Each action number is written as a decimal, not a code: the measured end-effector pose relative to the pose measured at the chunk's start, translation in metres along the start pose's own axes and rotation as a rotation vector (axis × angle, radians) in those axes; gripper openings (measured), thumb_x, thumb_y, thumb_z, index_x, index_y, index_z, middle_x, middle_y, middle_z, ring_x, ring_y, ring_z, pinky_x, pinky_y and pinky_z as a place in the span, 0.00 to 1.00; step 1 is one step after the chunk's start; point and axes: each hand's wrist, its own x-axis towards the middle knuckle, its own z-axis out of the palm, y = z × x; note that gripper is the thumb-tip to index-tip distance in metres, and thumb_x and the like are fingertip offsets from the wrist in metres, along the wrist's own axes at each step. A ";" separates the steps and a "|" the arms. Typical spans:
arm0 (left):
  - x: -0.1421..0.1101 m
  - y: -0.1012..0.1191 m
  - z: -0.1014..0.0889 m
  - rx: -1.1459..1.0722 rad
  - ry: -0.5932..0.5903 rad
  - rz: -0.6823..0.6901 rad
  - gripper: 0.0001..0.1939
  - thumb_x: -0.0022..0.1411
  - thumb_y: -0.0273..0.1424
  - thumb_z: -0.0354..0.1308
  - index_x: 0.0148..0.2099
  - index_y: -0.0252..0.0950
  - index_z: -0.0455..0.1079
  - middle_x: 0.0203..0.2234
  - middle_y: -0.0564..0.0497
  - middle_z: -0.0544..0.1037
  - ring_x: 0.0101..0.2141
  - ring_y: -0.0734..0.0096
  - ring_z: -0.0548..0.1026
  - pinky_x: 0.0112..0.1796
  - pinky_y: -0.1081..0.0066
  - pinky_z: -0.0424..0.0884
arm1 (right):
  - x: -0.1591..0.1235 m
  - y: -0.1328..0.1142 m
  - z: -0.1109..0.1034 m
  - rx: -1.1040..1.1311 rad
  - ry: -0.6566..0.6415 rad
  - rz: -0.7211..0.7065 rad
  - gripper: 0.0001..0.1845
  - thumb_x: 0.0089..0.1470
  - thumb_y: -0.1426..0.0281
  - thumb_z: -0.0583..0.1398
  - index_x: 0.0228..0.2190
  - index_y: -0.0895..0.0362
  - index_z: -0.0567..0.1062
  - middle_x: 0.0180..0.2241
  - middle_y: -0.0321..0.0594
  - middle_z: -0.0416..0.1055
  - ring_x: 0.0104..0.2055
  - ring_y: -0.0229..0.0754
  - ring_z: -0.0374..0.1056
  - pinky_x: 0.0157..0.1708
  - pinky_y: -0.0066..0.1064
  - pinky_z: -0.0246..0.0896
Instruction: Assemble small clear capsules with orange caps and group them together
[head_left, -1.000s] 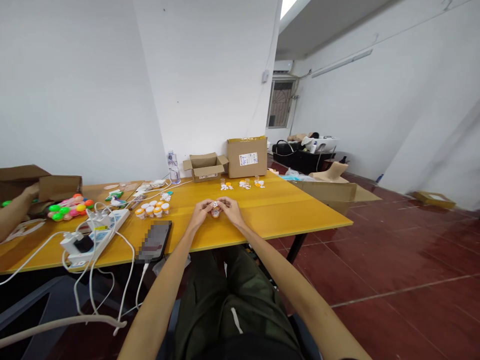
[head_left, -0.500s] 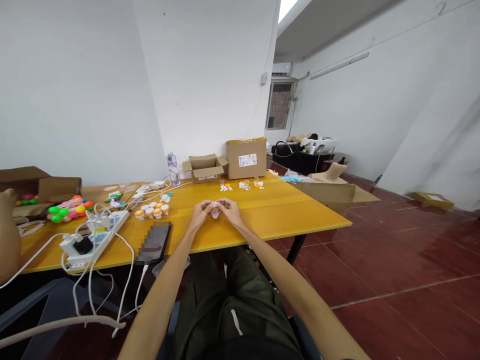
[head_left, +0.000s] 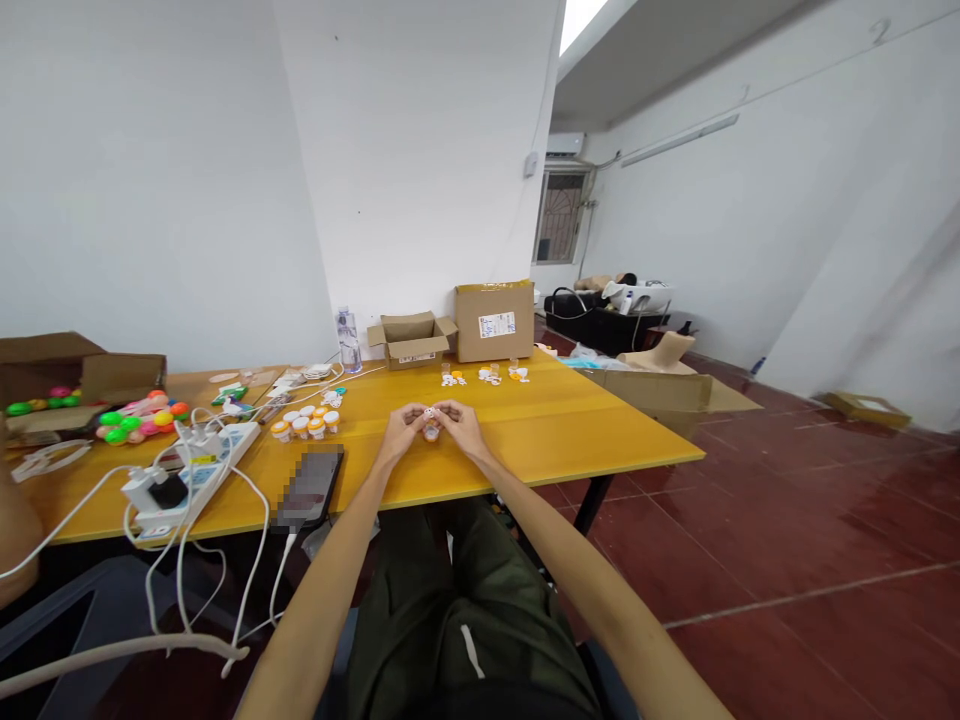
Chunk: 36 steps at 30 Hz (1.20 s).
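Note:
My left hand (head_left: 403,430) and my right hand (head_left: 459,424) meet over the table, fingers closed from both sides on a small white piece with dark dots (head_left: 430,412). Directly beneath it is a small clear cup (head_left: 431,434) with some orange on it; whether the piece touches the cup I cannot tell. Left of my hands stands a cluster of small jars (head_left: 301,427) with white tops and orange bands. Farther back lie white and orange small parts (head_left: 453,379) beside clear cups (head_left: 514,366).
A phone (head_left: 313,485) and a power strip (head_left: 196,480) with trailing white cables lie to the left. Behind stand an open carton (head_left: 414,350), a closed carton (head_left: 495,345) and a bottle (head_left: 349,342). Colourful balls (head_left: 131,425) and another person's arm (head_left: 16,530) are at far left.
The other person's hand at far left has moved down and out of the carton area. My hands stay together, and more of the clear cup shows below them. The view has shifted slightly.

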 end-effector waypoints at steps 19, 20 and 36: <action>0.000 -0.002 -0.001 -0.013 -0.017 -0.020 0.18 0.44 0.43 0.71 0.33 0.35 0.77 0.29 0.47 0.82 0.29 0.64 0.78 0.31 0.69 0.74 | -0.001 -0.004 0.001 -0.038 0.014 -0.021 0.13 0.44 0.58 0.67 0.28 0.54 0.78 0.30 0.40 0.79 0.35 0.45 0.74 0.38 0.36 0.71; 0.000 -0.002 -0.002 -0.013 -0.015 -0.021 0.18 0.45 0.43 0.71 0.33 0.35 0.77 0.29 0.47 0.82 0.29 0.65 0.78 0.30 0.69 0.74 | -0.001 -0.004 0.001 -0.044 0.015 -0.020 0.13 0.44 0.58 0.67 0.29 0.54 0.78 0.30 0.40 0.79 0.35 0.45 0.74 0.38 0.35 0.71; 0.000 -0.004 -0.001 -0.016 0.013 0.006 0.17 0.43 0.42 0.71 0.30 0.35 0.76 0.27 0.48 0.81 0.29 0.66 0.78 0.31 0.69 0.74 | 0.000 -0.003 0.002 -0.046 0.006 -0.023 0.12 0.43 0.59 0.66 0.28 0.54 0.77 0.29 0.39 0.78 0.34 0.44 0.73 0.37 0.35 0.70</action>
